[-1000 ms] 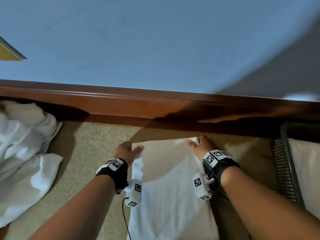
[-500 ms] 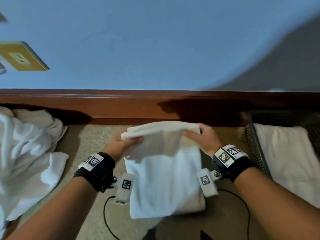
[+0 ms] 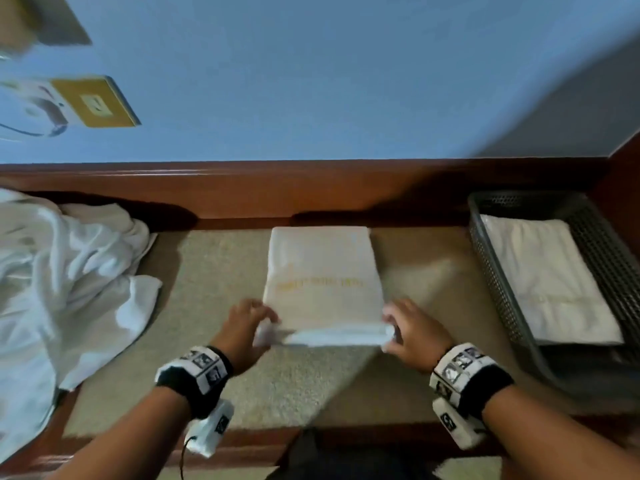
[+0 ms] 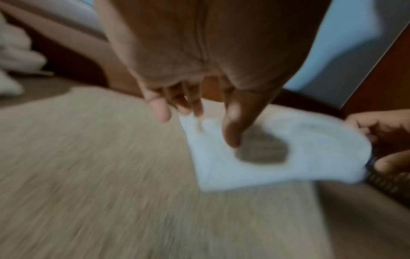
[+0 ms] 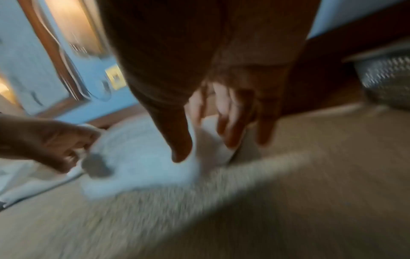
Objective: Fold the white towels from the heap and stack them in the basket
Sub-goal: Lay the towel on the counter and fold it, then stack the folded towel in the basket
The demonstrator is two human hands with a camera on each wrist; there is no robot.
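Gripping the folded towel (image 3: 323, 282) at frame centre: left hand (image 3: 242, 329) and right hand (image 3: 414, 336) pinch its near corners; heap (image 3: 59, 271) left, basket (image 3: 512, 299) right.

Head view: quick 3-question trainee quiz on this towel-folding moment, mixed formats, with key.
1. True or false: the basket on the right already holds a folded towel.
2. Where is the unfolded towel heap? A) far left B) inside the basket C) on the person's lap
3. Fill in: the left hand and right hand hold the two ___ corners of the centre towel.

Key: 1 true; 2 A; 3 near
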